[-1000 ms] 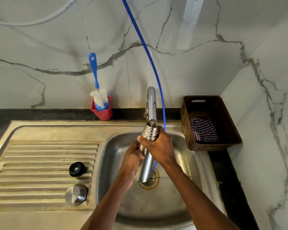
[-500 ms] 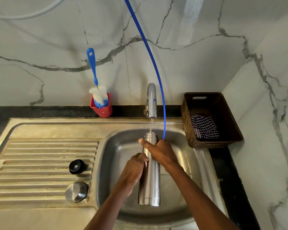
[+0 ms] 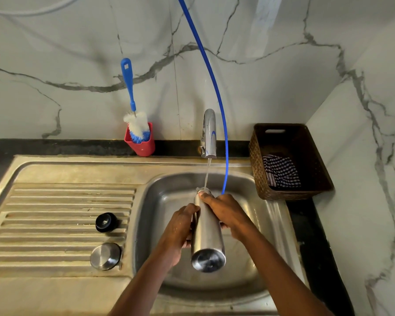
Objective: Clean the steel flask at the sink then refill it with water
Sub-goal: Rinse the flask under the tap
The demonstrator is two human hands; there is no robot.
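Observation:
The steel flask (image 3: 206,236) is held over the sink basin (image 3: 160,201), tilted with its base toward me and its neck up under the tap (image 3: 209,135). A thin stream of water falls from the tap onto the flask's mouth. My left hand (image 3: 180,229) grips the flask's left side at mid-body. My right hand (image 3: 228,213) grips the upper body, thumb near the neck. The flask's black inner stopper (image 3: 105,222) and steel cap (image 3: 105,256) lie on the ribbed drainboard to the left.
A blue bottle brush (image 3: 135,119) stands in a red holder (image 3: 141,144) at the wall. A blue hose (image 3: 217,92) hangs down into the basin beside the tap. A brown wicker basket (image 3: 315,156) with a checked cloth (image 3: 281,171) sits to the right.
The flask has come down from the tap's mouth and tilted, its base swinging up toward me. Water now runs from the tap onto its neck. Both hands keep their hold.

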